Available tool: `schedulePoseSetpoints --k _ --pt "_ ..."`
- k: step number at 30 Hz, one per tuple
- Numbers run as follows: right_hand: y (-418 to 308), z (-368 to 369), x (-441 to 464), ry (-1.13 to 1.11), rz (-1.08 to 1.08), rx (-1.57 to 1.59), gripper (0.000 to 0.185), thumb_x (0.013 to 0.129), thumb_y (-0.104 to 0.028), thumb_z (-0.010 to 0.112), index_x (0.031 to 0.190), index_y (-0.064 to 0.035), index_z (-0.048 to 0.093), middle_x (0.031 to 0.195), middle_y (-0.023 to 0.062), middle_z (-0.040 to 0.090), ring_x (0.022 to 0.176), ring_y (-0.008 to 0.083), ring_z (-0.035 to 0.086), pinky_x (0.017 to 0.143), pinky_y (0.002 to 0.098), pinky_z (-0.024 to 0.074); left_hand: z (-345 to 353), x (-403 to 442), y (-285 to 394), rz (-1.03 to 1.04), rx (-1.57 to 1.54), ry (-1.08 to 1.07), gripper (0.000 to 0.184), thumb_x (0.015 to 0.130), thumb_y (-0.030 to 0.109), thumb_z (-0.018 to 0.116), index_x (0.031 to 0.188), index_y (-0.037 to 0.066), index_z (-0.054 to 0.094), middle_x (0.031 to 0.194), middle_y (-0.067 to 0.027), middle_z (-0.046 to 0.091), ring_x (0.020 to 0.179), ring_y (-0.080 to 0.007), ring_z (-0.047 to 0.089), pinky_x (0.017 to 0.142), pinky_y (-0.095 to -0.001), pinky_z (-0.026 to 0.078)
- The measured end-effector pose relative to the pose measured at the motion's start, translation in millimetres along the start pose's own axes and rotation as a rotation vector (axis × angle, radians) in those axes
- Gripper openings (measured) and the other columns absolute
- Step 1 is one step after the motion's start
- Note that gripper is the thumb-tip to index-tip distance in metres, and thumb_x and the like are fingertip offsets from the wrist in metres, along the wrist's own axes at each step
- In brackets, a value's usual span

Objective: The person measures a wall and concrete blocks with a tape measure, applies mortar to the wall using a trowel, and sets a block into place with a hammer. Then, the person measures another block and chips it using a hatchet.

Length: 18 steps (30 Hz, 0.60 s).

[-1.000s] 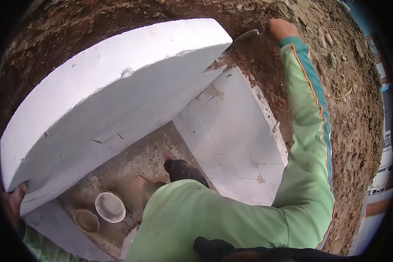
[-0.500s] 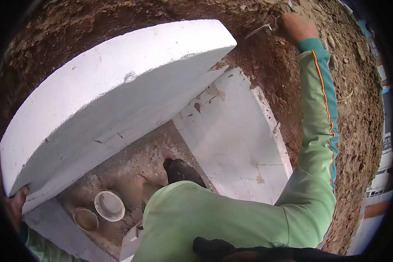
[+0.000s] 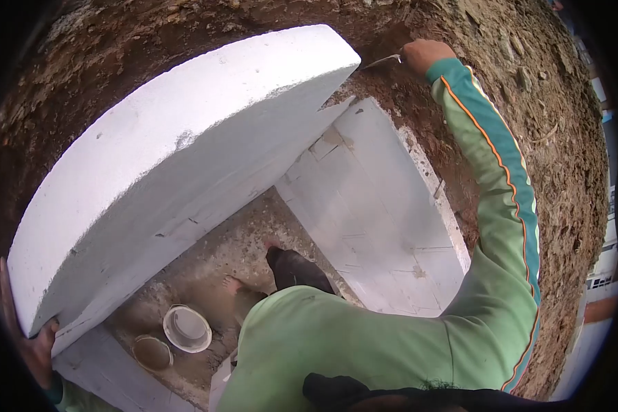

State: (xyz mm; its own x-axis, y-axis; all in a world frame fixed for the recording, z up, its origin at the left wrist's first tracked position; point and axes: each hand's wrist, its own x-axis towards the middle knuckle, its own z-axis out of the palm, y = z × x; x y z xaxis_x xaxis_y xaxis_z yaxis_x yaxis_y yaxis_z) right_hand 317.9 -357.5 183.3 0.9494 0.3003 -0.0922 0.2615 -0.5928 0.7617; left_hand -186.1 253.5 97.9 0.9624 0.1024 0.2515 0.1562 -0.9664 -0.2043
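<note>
A long white block (image 3: 185, 96) forms the top of a wall, its bright upper face bowed by the lens. My left hand (image 3: 41, 347) is wrapped around the block's near left end, thumb on the inner face and fingers on the outer side. Beyond the far end, my right hand (image 3: 424, 55) is closed on the handle of a thin metal tool, apparently a trowel (image 3: 383, 62) seen edge-on. Its tip points at the block's far end, close to it; whether they touch I cannot tell. The fist hides the handle.
A second white block wall (image 3: 378, 213) meets the first at a corner. Two round tubs, one pale (image 3: 187, 328) and one brown (image 3: 152, 353), stand on the dirty floor (image 3: 233, 233) near my bare feet. An earth bank (image 3: 556, 192) rises outside the walls.
My right hand has moved left with the tool, bringing it near the block's far end. My left hand keeps its grip. The view has shifted slightly.
</note>
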Motion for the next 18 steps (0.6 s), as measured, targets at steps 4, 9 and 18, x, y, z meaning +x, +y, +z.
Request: schedulePoseSetpoints --k 4,9,18 --pt "34.3 -55.1 -70.0 0.001 0.167 -0.039 0.023 0.09 -0.028 0.065 0.101 -0.0118 0.076 0.096 0.0134 0.076 0.09 0.0349 0.074 0.076 0.0464 0.0606 -14.4 7.6 12.1 -0.069 -0.034 -0.063 0.124 0.07 0.095 0.051 0.158 0.01 0.033 0.159 -0.0222 0.038 0.143 -0.0403 0.044 0.113 -0.0634 0.037" --pt "-21.5 18.4 -49.4 0.116 0.122 0.057 0.021 0.093 -0.016 0.056 0.095 -0.0073 0.076 0.099 0.016 0.076 0.092 0.0356 0.074 0.077 0.0469 0.0607 -21.6 17.7 28.2 -0.091 -0.151 -0.049 0.121 0.072 0.091 0.056 0.159 0.011 0.031 0.157 -0.0238 0.04 0.142 -0.0404 0.043 0.113 -0.0612 0.037" --pt "26.5 34.7 -151.6 -0.08 0.382 0.536 0.043 0.102 -0.044 0.053 0.113 -0.0059 0.07 0.103 0.0221 0.072 0.101 0.0435 0.068 0.086 0.0538 0.0522 -31.4 22.4 34.1 0.072 -0.066 0.129 0.11 0.076 0.082 0.063 0.152 0.004 0.046 0.135 -0.0221 0.057 0.123 -0.0377 0.055 0.101 -0.0498 0.045"
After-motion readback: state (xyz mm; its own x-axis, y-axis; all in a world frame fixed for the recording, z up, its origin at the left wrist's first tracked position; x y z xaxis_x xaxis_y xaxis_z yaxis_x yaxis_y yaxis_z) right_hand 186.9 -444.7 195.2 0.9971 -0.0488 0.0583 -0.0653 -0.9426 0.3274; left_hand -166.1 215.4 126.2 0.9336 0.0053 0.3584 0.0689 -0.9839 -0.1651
